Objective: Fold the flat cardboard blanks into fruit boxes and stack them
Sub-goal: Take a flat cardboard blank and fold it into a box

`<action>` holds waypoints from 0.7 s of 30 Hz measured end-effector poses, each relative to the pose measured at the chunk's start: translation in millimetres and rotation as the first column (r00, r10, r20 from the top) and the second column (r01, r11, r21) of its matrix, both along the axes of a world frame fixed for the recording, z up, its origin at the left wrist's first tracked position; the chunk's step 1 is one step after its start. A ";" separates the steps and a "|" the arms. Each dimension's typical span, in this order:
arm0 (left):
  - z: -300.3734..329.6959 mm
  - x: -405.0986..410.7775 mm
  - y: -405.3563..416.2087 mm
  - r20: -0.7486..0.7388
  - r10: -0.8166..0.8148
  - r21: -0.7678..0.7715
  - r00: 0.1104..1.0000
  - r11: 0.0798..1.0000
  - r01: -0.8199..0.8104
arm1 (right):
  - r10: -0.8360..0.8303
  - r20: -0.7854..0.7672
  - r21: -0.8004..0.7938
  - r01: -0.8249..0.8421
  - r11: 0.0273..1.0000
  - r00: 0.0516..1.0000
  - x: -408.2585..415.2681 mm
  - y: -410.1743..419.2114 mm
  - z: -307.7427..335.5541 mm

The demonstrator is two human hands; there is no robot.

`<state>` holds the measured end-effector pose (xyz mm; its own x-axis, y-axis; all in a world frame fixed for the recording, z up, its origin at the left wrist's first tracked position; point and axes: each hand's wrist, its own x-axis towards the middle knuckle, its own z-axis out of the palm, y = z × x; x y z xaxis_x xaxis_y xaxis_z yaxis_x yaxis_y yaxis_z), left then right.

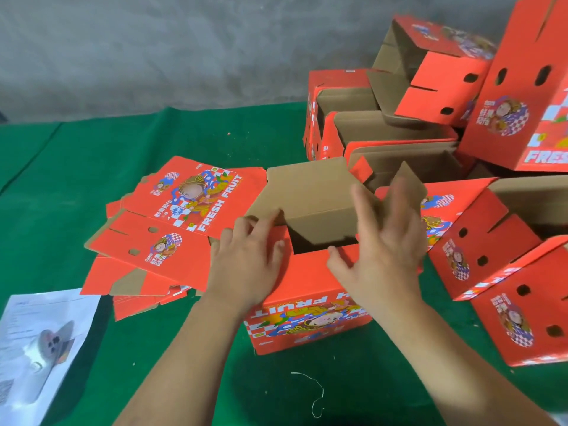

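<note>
A thin white thread [313, 395] curls on the green felt worktop [61, 186], and a glossy printed sheet [40, 342] lies at the near left. At the centre stands a half-formed red box [307, 318] of corrugated cardboard, its brown inner flaps up. The left hand [246, 265] pinches its left flap with curled fingers; the right hand [384, 241], fingers spread and blurred, presses against the right flap. Flat blanks [172, 229] lie fanned just left. Finished boxes [430, 118], with punched oval holes, are heaped right and behind.
</note>
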<state>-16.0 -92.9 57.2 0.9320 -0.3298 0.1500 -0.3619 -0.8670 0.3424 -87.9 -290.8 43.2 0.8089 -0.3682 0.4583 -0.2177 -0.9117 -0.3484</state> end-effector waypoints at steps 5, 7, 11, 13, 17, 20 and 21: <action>-0.7 15.6 -11.5 -0.015 0.043 0.018 0.999 0.999 -0.042 | 0.110 0.119 0.295 -0.141 0.945 0.987 -12.2 -25.7 -3.7; -4.3 17.5 -13.0 -0.001 0.062 0.064 0.998 0.996 -0.061 | 0.150 0.096 0.327 -0.173 0.929 0.984 -15.8 -30.7 -6.2; -10.1 17.3 -13.7 0.042 0.103 -0.093 0.994 0.991 -0.098 | 0.156 0.056 0.129 -0.162 0.978 0.986 -15.1 -37.8 -15.7; -13.8 17.6 -9.3 0.055 0.073 -0.231 0.996 0.971 -0.059 | 0.170 0.052 0.060 -0.173 0.983 0.984 -11.1 -38.2 -15.3; -20.5 22.0 -0.3 -0.045 -0.029 -0.639 0.999 0.769 -0.007 | 0.030 -0.010 0.098 -0.029 0.995 0.999 -0.2 -49.8 3.8; -18.6 21.6 -1.5 -0.115 -0.069 -0.654 0.991 0.756 -0.023 | 0.033 0.059 0.388 -0.054 0.920 0.998 18.7 -52.8 17.4; -20.0 21.3 -2.8 -0.084 -0.043 -0.571 0.996 0.821 -0.013 | 0.059 -0.005 0.352 -0.053 0.935 0.998 24.3 -51.9 18.2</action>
